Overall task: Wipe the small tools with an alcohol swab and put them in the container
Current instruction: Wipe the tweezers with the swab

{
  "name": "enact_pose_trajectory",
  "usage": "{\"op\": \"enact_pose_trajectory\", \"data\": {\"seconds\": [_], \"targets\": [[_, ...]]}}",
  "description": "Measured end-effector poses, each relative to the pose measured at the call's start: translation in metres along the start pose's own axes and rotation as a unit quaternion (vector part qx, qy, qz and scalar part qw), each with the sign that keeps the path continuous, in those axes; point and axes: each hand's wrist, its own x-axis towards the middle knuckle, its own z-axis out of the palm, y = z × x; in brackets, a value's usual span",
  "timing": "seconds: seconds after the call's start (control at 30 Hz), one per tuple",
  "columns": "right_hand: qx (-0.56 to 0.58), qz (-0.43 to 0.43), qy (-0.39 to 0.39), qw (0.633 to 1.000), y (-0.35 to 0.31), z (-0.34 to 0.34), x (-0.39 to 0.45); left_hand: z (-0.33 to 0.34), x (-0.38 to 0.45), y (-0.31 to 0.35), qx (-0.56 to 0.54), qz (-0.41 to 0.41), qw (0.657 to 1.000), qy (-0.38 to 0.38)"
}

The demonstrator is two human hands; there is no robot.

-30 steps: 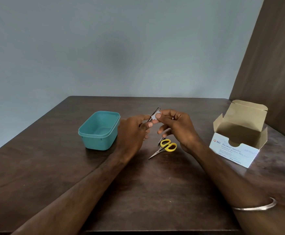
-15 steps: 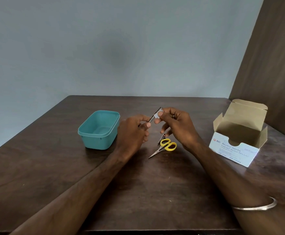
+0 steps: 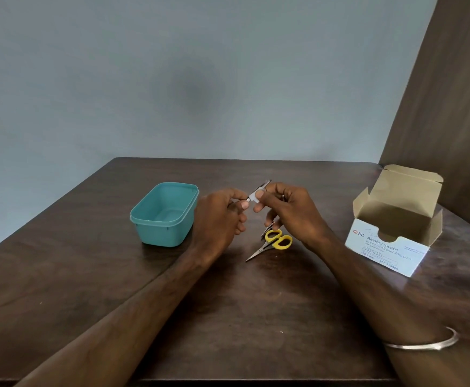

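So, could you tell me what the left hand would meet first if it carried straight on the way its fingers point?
Most likely the right hand, right across the small metal tool which the left hand holds; depth between them is unclear.

A slim metal tool [image 3: 259,188] is held tilted above the table, a white swab [image 3: 253,196] folded round its middle. Yellow-handled scissors [image 3: 271,243] lie closed below. The teal tub [image 3: 164,214] sits open to the left
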Motion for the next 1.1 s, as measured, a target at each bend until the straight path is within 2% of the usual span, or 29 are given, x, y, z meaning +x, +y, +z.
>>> {"op": "enact_pose_trajectory", "data": {"seconds": [0.5, 0.77, 1.0, 1.1], "targets": [[-0.045, -0.018, -0.015, 0.999, -0.0002, 0.0014, -0.0004, -0.0001, -0.0001, -0.0034, 0.003, 0.061, 0.996, -0.066], [-0.027, -0.018, 0.012, 0.999, -0.0009, 0.0007, 0.0016, -0.0004, 0.0018, -0.0016, 0.004, 0.044, 0.998, -0.035], [0.028, 0.023, 0.084, 0.996, -0.0027, -0.0078, 0.0037, -0.0025, 0.0022, -0.0017, -0.002, 0.02, 1.0, -0.02], [0.031, 0.026, 0.074, 0.996, -0.002, -0.007, 0.0032, -0.0025, 0.0015, -0.0014, -0.008, 0.018, 1.0, -0.019]]}}
